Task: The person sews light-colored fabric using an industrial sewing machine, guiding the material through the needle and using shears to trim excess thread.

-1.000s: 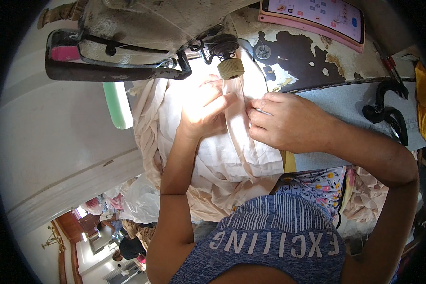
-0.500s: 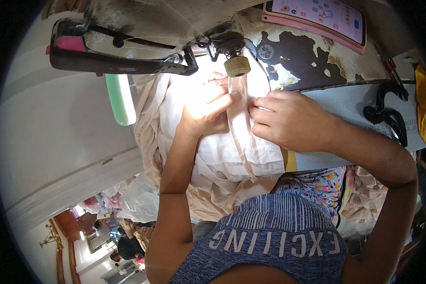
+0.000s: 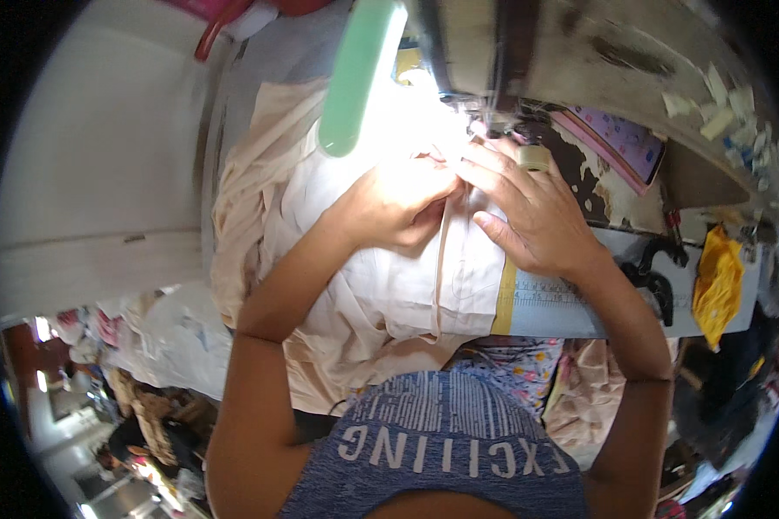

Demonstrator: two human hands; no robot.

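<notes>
Pale cream cloth (image 3: 389, 294) lies bunched under the sewing machine (image 3: 614, 52), with a narrow folded strip (image 3: 441, 277) running down it toward me. My left hand (image 3: 402, 203) is closed, its fingertips pinching the cloth beside the strip. To the right, my right hand (image 3: 532, 208) rests on the cloth with fingers stretched forward and thumb apart, close to the machine's needle area. Strong glare washes out the fingertips and hides the exact stitching spot. A tan round knob (image 3: 535, 158) on the machine overlaps my right hand.
A green lamp (image 3: 355, 86) hangs over the cloth at the left. Behind my right hand lies a phone (image 3: 619, 138) in a pink case. Black curved handles (image 3: 658, 281), a yellow packet (image 3: 718, 281) and a measuring scale (image 3: 537, 294) are on the right. Loose scraps sit on the machine.
The view has swung, shifting machine and lamp to the right. My right hand has gone from curled at the strip's edge to stretched forward over the cloth. My left hand still pinches the cloth.
</notes>
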